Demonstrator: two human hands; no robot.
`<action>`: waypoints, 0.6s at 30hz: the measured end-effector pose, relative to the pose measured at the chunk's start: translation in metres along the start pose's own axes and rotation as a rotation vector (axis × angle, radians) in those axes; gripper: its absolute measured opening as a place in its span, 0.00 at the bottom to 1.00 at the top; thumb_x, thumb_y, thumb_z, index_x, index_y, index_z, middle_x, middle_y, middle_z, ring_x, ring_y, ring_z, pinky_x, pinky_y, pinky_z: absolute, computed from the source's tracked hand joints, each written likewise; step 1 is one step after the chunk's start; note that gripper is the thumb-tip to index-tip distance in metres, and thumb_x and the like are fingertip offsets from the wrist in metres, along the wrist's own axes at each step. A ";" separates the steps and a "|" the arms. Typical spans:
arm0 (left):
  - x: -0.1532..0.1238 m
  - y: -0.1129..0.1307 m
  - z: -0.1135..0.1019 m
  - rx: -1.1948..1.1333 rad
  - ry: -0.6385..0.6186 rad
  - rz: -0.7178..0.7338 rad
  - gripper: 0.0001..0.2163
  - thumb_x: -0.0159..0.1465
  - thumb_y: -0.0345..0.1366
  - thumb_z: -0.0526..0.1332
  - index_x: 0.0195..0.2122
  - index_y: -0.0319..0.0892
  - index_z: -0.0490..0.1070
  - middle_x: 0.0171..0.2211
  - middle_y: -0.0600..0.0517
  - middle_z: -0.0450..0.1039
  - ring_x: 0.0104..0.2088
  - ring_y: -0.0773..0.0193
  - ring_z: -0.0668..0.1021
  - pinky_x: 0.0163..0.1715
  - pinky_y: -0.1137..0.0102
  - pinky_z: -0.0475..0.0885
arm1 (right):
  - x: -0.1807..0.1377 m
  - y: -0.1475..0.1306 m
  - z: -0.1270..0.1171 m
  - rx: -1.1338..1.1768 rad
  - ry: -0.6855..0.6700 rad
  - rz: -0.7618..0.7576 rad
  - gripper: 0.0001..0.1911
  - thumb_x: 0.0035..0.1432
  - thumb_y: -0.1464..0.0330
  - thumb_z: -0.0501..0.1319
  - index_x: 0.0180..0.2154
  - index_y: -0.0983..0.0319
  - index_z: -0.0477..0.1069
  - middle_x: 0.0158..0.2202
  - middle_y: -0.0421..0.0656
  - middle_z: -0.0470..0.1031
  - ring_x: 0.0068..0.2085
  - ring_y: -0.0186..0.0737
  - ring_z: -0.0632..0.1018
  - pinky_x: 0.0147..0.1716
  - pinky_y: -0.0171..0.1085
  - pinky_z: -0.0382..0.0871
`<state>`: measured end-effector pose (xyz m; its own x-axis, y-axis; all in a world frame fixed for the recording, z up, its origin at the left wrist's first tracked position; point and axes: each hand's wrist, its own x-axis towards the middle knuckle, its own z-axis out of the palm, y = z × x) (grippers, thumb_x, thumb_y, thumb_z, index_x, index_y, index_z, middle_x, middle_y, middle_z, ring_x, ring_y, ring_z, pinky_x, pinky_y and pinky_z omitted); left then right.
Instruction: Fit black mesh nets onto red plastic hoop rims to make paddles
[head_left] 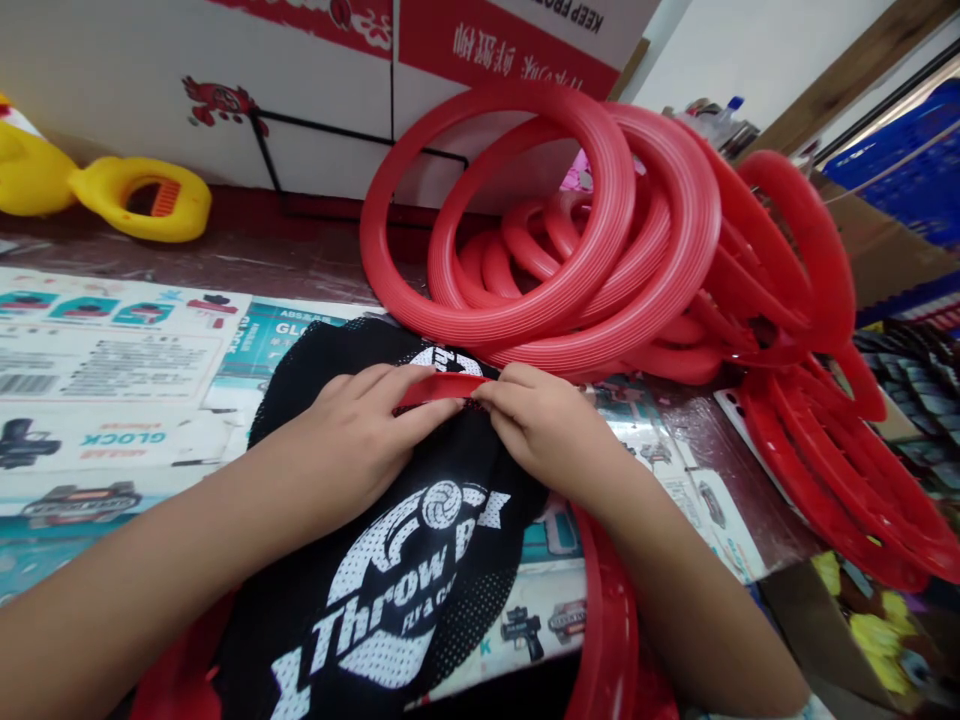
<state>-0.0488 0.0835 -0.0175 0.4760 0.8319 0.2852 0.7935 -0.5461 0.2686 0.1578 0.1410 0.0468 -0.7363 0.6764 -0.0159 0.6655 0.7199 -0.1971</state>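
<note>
My left hand (pixel 371 425) is closed on a short stretch of red plastic ring (pixel 446 388), its thumb and fingers on either side of the rim. At the right end of that stretch, my right hand (pixel 529 415) pinches the rim and the cloth edge beside it. Black mesh cloth (pixel 465 510), printed in white with "Throw" and a ball, drapes over the ring between my forearms. More red plastic curves out from beneath the cloth at lower right and lower left. How the cloth is fixed to the ring is hidden.
Ribbed red rings (pixel 495 315) lie in a pile behind my hands, with more red ring parts (pixel 847 470) at right. A yellow plastic toy (pixel 150 220) lies at left before a white carton (pixel 315 90). Printed cardboard sheets (pixel 112 390) cover the table.
</note>
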 end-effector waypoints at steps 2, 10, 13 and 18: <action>0.000 -0.001 0.002 0.010 0.001 0.010 0.21 0.68 0.31 0.49 0.61 0.47 0.63 0.60 0.37 0.61 0.55 0.40 0.70 0.46 0.45 0.69 | 0.001 0.001 0.002 -0.012 -0.007 -0.002 0.14 0.64 0.75 0.53 0.43 0.68 0.76 0.36 0.48 0.73 0.38 0.40 0.73 0.39 0.37 0.65; -0.001 0.002 0.003 0.036 0.016 0.000 0.21 0.67 0.30 0.49 0.60 0.47 0.64 0.60 0.37 0.62 0.55 0.40 0.70 0.47 0.45 0.68 | 0.000 0.002 0.005 0.006 0.048 -0.012 0.13 0.65 0.74 0.53 0.41 0.67 0.76 0.35 0.46 0.72 0.36 0.38 0.71 0.38 0.35 0.63; -0.001 0.003 0.003 0.034 0.013 -0.012 0.21 0.66 0.30 0.49 0.60 0.47 0.65 0.60 0.38 0.63 0.55 0.41 0.69 0.49 0.45 0.68 | -0.001 0.004 0.003 0.041 0.064 -0.028 0.13 0.65 0.75 0.53 0.43 0.67 0.76 0.35 0.46 0.71 0.36 0.37 0.71 0.37 0.34 0.63; 0.000 0.004 0.003 0.039 0.024 -0.032 0.21 0.66 0.30 0.50 0.60 0.47 0.65 0.60 0.39 0.64 0.55 0.42 0.70 0.50 0.45 0.67 | 0.000 0.008 0.003 0.056 0.076 -0.034 0.13 0.64 0.76 0.54 0.42 0.63 0.77 0.33 0.42 0.69 0.34 0.34 0.70 0.32 0.32 0.59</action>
<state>-0.0450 0.0815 -0.0192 0.4413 0.8459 0.2995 0.8224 -0.5148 0.2420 0.1628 0.1459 0.0428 -0.7453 0.6635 0.0658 0.6313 0.7339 -0.2505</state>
